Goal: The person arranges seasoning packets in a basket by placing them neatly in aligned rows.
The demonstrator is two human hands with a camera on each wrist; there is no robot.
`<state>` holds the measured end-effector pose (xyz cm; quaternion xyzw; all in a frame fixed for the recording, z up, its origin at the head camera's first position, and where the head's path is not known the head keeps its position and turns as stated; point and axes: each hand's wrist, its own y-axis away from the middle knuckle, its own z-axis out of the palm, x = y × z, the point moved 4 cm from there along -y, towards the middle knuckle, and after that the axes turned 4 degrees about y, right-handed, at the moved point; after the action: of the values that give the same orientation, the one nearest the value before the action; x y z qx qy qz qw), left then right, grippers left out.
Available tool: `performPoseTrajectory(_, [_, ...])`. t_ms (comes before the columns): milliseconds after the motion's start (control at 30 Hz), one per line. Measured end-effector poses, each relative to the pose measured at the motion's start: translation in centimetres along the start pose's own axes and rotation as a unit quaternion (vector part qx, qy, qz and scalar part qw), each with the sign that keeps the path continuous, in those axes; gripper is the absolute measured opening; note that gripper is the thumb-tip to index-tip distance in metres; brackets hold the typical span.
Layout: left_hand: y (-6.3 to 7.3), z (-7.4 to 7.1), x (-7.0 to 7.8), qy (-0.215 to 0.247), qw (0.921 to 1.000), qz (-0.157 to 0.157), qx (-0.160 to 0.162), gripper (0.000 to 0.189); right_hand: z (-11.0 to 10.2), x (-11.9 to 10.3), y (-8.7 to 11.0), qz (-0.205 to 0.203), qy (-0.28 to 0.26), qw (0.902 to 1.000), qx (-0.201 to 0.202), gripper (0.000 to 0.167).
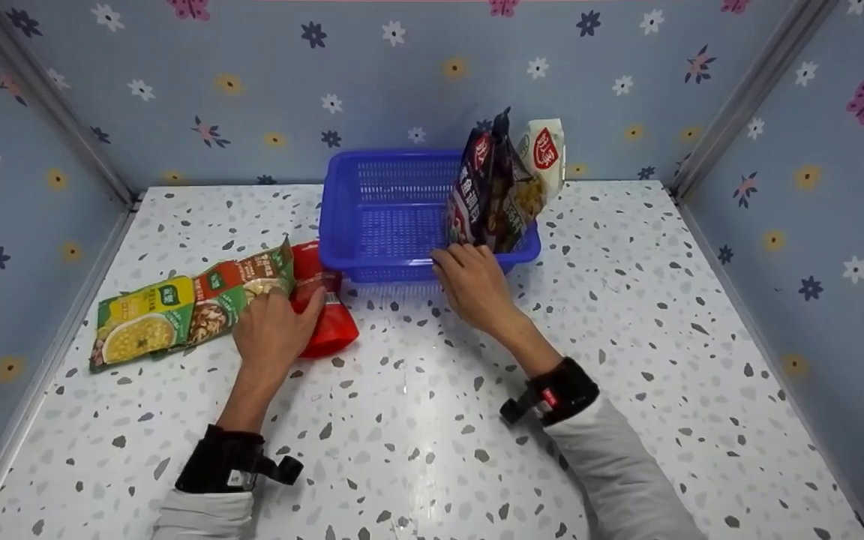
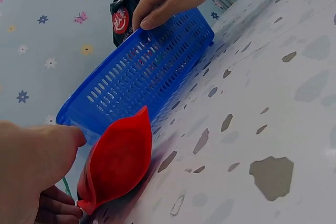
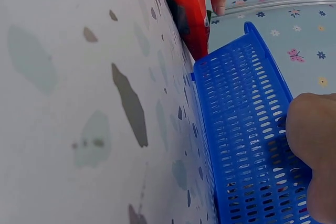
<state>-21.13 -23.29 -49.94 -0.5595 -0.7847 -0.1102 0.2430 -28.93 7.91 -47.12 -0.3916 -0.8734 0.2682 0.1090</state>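
My left hand (image 1: 274, 326) lies over the right end of a row of flat food packets, its thumb straight and pointing toward a red pouch (image 1: 331, 330). The packets overlap: a yellow-green one (image 1: 139, 322) with a picture of a bowl, a red-green one (image 1: 211, 315), and a brown-green one (image 1: 274, 262) partly under the fingers. With fingers over the near rim and thumb outside, my right hand (image 1: 477, 289) grips a blue plastic basket (image 1: 338, 217). Upright at the basket's right end stand a dark packet (image 1: 477, 180), a brownish packet (image 1: 518, 210) and a white-topped packet (image 1: 546, 150).
The speckled white table (image 1: 402, 420) is enclosed by flowered blue panels (image 1: 417, 67) at the back and both sides. The basket stands near the back panel, and the red pouch lies close to its front left corner.
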Motion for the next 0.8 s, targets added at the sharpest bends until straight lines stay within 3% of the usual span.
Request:
performPoseTrajectory(133, [-0.4,0.4,-0.3,0.006,1.0000,-0.008,0.000,0.079,-0.1,0.0,-0.1,-0.001,-0.009,0.9999,0.009,0.031])
performPoseTrajectory(333, [-1.0,0.4,-0.2,0.068,0.9973,-0.025,0.002,0.075,-0.1,0.0,0.1,-0.002,-0.013,0.9998,0.011,0.030])
performPoseTrajectory(533, [-0.7,0.0,-0.7,0.116,0.9906,-0.058,-0.044,0.083,-0.1,-0.1,0.1,-0.003,-0.016,0.9998,0.013,0.031])
performPoseTrajectory(700, [-0.3,-0.6,-1.5,0.135,0.9870,-0.058,-0.066,0.072,-0.1,0.0,0.1,0.000,-0.018,0.9998,0.012,0.031])
performPoseTrajectory(800, [0.0,-0.9,-2.2,0.140,0.9838,-0.073,-0.085,0.071,0.0,0.0,0.1,0.002,-0.018,0.9998,0.006,0.031])
